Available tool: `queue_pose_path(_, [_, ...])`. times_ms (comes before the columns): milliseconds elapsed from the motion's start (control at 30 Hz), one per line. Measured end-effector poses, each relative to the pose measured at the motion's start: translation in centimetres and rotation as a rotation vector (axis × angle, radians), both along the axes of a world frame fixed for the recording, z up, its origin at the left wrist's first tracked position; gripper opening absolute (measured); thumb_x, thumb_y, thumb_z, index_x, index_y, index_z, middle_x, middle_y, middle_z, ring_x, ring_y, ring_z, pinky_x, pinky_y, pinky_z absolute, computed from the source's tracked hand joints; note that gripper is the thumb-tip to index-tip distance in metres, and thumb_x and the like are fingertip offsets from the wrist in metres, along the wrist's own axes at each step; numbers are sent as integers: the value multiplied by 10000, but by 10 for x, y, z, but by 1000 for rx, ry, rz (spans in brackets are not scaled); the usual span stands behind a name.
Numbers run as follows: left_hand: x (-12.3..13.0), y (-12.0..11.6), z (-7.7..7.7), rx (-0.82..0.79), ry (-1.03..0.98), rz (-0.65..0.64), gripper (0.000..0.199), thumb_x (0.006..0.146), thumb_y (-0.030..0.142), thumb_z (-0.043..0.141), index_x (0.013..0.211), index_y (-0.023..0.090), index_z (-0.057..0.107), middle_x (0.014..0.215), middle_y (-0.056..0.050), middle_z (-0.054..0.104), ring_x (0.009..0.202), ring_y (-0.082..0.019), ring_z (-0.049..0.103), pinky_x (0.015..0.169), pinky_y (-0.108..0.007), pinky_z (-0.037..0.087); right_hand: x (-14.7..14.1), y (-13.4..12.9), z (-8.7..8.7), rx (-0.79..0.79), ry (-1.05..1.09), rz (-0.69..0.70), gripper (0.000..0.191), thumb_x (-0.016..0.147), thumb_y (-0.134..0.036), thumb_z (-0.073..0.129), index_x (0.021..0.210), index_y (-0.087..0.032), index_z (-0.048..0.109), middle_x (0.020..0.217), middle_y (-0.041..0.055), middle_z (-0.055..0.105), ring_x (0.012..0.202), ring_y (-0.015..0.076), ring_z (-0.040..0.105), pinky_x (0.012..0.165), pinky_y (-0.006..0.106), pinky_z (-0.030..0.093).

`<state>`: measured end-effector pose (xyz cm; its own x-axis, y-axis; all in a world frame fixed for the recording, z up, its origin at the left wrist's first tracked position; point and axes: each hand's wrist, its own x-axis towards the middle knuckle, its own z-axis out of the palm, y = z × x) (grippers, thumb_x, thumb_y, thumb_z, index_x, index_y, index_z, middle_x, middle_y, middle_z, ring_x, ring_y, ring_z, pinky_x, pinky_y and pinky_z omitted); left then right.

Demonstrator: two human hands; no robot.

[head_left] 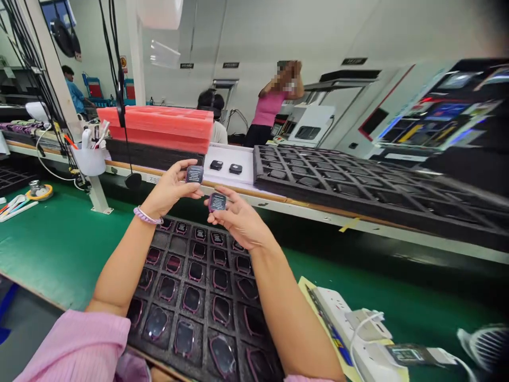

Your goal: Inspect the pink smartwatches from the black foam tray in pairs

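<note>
Sleeve [79, 342] nearest; 1 watch [194, 174] pinched in each hand [170, 185].

Head-worn camera, facing forward and down over a green bench [51, 249], left hand [173, 183] and right hand [240, 217] close at mid-frame, black tray [177, 244] below them, shelf [310, 213] beyond slanting down rightward, pale wall [246, 29] far off at top

- Left of the tray [177, 244], you have open bench [59, 254] to pass over.
- Right of it, the power strip [336, 305] blocks you.
- Beyond it, the shelf [310, 214] bars you.
</note>
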<state>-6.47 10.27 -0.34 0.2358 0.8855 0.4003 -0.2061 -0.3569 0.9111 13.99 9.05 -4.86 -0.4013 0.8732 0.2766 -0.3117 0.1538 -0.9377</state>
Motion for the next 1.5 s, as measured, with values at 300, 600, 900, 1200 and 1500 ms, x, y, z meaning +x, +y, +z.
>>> queue_pose_path(300, [-92, -3, -112, 0, 996, 182, 441, 713, 288, 784, 1112, 172, 638, 1079, -93, 614, 977, -247, 574, 895, -405, 498, -56, 18, -100, 415, -1007, -114, 399, 758, -163, 778, 1138, -123, 662, 1136, 132, 576, 1113, 327, 563, 966, 486, 439])
queue_pose_path(600, [-81, -11, -142, -13, 1305, 287, 769, 756, 424, 801, 1435, 225, 499, 1290, -158, 497, 1210, -368, 440, 1049, -510, 380, -49, 14, -87, 553, -1356, -255, 533, 957, -383, 711, 1430, -192, 558, 1520, 173, 355, 1342, 348, 368, 1067, 473, 309])
queue_pose_path(900, [29, -10, -129, 99, 1387, 168, 272, 896, 376, 654, 921, 120, 744, 1086, -180, 627, 1150, -356, 547, 1022, -456, 404, 19, 6, -69, 289, -1739, -210, 190, 942, -255, 701, 897, -77, 748, 1027, 248, 695, 1041, 413, 644, 906, 478, 424])
queue_pose_path(1200, [50, -6, -106, 32, 1164, 187, 98, 805, 176, 671, 868, 154, 599, 880, -105, 682, 928, -297, 670, 817, -369, 495, 28, -8, -102, 224, -1323, -278, 184, 830, -148, 736, 832, -171, 554, 876, 73, 677, 890, 271, 662, 720, 295, 409])
queue_pose_path(1500, [41, -24, 2, -76, -43, -16, 600, 736, 545, 793, 1148, 174, 563, 814, 5, 588, 525, -62, 505, 482, -173, 396, 24, 6, -23, 124, -297, -54, 396, 861, -515, 661, 928, -232, 393, 869, 48, 698, 595, 164, 620, 560, 252, 460])
